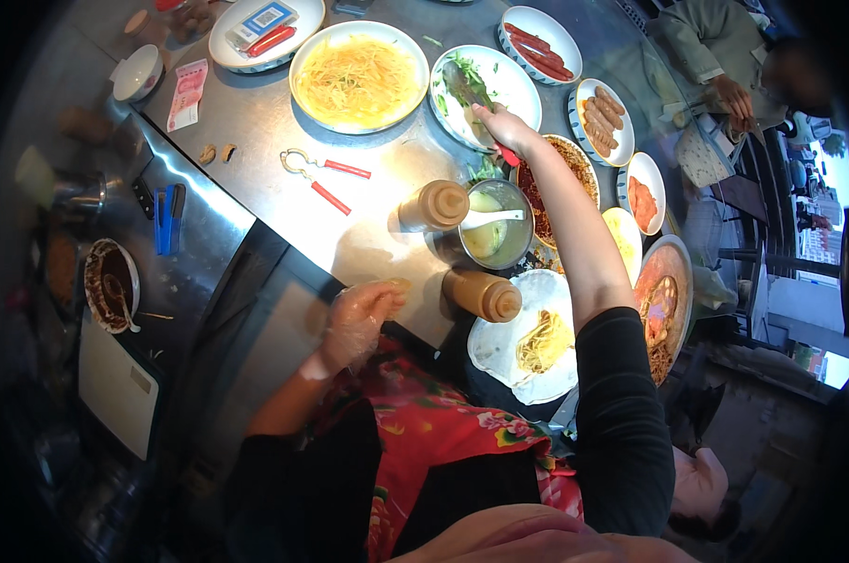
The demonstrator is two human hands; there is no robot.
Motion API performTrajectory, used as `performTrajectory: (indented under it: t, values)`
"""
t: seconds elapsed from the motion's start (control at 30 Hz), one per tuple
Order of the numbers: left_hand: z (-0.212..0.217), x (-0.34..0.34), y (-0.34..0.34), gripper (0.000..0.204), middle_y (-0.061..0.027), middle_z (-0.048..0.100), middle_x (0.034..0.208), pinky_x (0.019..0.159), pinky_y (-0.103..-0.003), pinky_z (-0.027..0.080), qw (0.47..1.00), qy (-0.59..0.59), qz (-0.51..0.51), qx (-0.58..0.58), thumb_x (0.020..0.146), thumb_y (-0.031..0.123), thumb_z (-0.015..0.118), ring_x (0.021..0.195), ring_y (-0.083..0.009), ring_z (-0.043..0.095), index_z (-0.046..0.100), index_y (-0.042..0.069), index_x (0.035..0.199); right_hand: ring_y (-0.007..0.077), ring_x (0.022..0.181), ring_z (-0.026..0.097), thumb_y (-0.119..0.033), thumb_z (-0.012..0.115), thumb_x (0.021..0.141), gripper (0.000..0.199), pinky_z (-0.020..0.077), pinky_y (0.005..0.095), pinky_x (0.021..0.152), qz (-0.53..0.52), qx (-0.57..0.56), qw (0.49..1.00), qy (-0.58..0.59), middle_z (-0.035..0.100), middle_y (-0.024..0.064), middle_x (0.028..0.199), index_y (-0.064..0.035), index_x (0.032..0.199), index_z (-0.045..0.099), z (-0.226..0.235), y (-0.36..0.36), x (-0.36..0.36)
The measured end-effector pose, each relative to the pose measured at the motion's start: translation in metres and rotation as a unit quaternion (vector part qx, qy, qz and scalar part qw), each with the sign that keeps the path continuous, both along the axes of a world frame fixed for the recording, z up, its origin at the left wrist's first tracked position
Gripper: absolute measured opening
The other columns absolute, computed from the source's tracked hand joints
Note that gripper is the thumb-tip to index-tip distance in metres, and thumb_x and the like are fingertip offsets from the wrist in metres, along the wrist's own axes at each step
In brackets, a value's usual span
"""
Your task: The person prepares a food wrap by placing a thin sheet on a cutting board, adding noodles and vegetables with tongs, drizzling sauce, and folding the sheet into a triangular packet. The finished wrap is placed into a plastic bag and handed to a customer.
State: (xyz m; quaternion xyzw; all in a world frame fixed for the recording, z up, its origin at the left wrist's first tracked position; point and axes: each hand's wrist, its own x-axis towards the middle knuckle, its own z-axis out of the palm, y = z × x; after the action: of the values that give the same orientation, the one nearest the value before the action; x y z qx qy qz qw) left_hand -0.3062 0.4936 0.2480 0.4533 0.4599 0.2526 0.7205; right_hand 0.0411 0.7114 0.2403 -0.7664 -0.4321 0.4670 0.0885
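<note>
- Far left, beside the steel worktop (256, 141), a dark bowl of brown sauce (110, 284) sits with a spoon in it, untouched at this moment.
- The left hand (361, 321), in a thin clear glove, rests at the near edge of the worktop with fingers curled loosely; whether it holds anything cannot be told.
- Red-handled tongs (326, 178) lie unused on the worktop, in front of a large plate of shredded yellow strips (357, 77).
- Two tan squeeze bottles (432, 206) lie on their sides, one left of a steel bowl (496, 225) that holds a white spoon, the other just in front of it.
- The flat white wrap (528, 340) lies at the near edge with a heap of yellow shreds already on it; no greens or sausage show on it yet, so the filling looks only begun, and it is not yet rolled.
- The right hand (501, 127) stretches over the plate of greens (485, 89), closed around a red-handled tool whose tip is in the leaves.
- Further right, plates of red sausages (540, 42) and browned sausages (601, 114) stand full.
</note>
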Motion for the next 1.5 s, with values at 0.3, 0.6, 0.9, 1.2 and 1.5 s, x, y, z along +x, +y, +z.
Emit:
performTrajectory:
  t: [0.3,0.6,0.9,1.2,1.5]
  values:
    - [0.021,0.016,-0.006,0.019,-0.0117,0.072,0.096,0.083,-0.027,0.054,0.993,0.039,-0.036,0.103,0.095,0.003,0.057,0.089,-0.0153,0.069,0.068,-0.005,0.109,0.0149,0.051,0.053,-0.030,0.055,0.098,0.042,0.0463,0.0319,0.050,0.026,0.050,0.998,0.020,0.061,0.0086,0.075,0.0083,0.117,0.050,0.030,-0.032,-0.016]
    - [0.013,0.006,-0.060,0.016,-0.0099,0.068,0.096,0.081,-0.028,0.054,0.992,0.040,0.037,0.116,0.098,-0.001,0.053,0.085,-0.0134,0.065,0.066,-0.004,0.106,0.0061,0.047,0.042,-0.032,0.055,0.102,0.060,0.0393,0.0231,0.045,-0.012,0.059,0.996,0.067,0.051,0.0005,0.072,-0.0087,0.152,0.033,0.133,-0.282,0.042]
    - [0.034,0.054,-0.088,0.017,-0.0090,0.069,0.095,0.081,-0.027,0.055,0.979,0.089,-0.083,0.161,0.098,0.000,0.053,0.085,-0.0134,0.066,0.066,-0.005,0.109,0.0428,0.101,0.064,-0.041,0.059,0.096,0.071,0.0498,0.0443,0.089,0.080,-0.065,0.987,-0.121,0.065,0.0307,0.106,-0.0015,0.149,0.034,0.129,-0.488,0.080]
    - [0.060,0.077,-0.119,0.017,-0.0105,0.070,0.096,0.080,-0.028,0.055,0.957,0.136,-0.139,0.215,0.096,0.002,0.056,0.086,-0.0146,0.068,0.067,-0.004,0.108,0.0362,0.114,0.061,-0.049,0.051,0.098,0.069,0.0500,0.0467,0.093,-0.025,-0.013,0.918,-0.396,0.062,0.0246,0.120,-0.0001,0.145,0.039,0.033,-0.385,0.181]
    - [0.051,0.062,-0.129,0.015,-0.0136,0.070,0.097,0.077,-0.029,0.056,0.933,0.143,-0.102,0.313,0.095,0.001,0.057,0.085,-0.0173,0.069,0.067,-0.005,0.103,0.0345,0.107,0.065,-0.031,0.059,0.093,0.045,0.0492,0.0438,0.095,-0.060,0.138,0.968,-0.203,0.067,0.0270,0.111,-0.0024,0.127,0.061,-0.009,-0.252,0.094]
